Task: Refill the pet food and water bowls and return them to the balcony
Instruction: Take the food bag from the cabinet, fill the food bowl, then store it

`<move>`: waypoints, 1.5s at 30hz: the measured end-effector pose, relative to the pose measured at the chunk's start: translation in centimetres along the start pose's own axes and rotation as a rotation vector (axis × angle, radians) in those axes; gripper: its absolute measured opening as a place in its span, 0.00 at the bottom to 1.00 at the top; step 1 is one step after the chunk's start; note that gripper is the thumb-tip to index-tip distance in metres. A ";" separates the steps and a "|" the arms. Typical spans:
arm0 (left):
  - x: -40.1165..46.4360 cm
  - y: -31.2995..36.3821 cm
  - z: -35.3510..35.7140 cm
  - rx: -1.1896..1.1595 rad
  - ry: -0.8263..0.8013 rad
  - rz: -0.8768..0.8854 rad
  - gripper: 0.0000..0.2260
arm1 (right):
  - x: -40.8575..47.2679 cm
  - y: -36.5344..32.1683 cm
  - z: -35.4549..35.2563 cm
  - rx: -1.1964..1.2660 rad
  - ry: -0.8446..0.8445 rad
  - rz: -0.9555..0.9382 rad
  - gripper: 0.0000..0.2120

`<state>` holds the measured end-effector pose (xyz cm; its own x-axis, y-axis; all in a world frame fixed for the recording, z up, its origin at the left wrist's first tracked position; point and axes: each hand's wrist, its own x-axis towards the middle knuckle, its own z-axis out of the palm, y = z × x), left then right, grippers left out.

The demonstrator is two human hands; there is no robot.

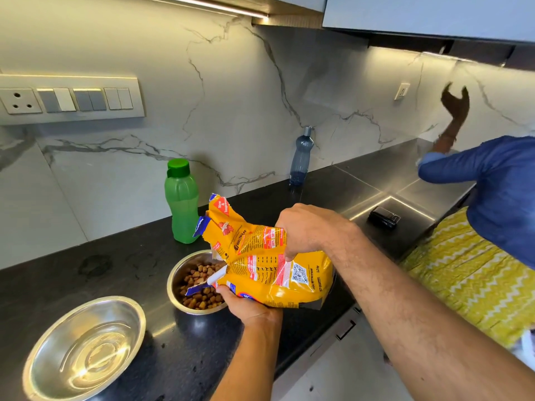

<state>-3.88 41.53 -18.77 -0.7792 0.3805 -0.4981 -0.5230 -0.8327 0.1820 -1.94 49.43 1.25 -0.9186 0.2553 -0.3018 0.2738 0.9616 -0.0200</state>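
Over the food bowl (176, 280) both hands, left grip (246, 305) and right grip (304, 230), clutch the tipped kibble bag (275, 270); filling underway, next likely righting it

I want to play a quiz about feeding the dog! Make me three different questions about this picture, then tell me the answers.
1. True or false: the green bottle stands behind the bowl of kibble.
2. Which hand holds the yellow food bag from underneath, near its torn mouth? A) left hand B) right hand
3. Fill in: the other steel bowl, nearer the camera, has no ____ in it.

Key
1. True; it stands upright by the wall.
2. A; the right hand grips the bag from above.
3. Kibble; whether it holds water is hard to tell.
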 end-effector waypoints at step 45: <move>-0.8 0.1 0.3 -0.092 -0.043 -0.026 0.30 | -0.3 -0.6 -0.2 -0.020 -0.002 0.016 0.19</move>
<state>-3.41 41.23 -18.07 -0.7810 0.4174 -0.4646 -0.5107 -0.8550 0.0902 -1.91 48.81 1.58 -0.9137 0.2701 -0.3037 0.2822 0.9593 0.0040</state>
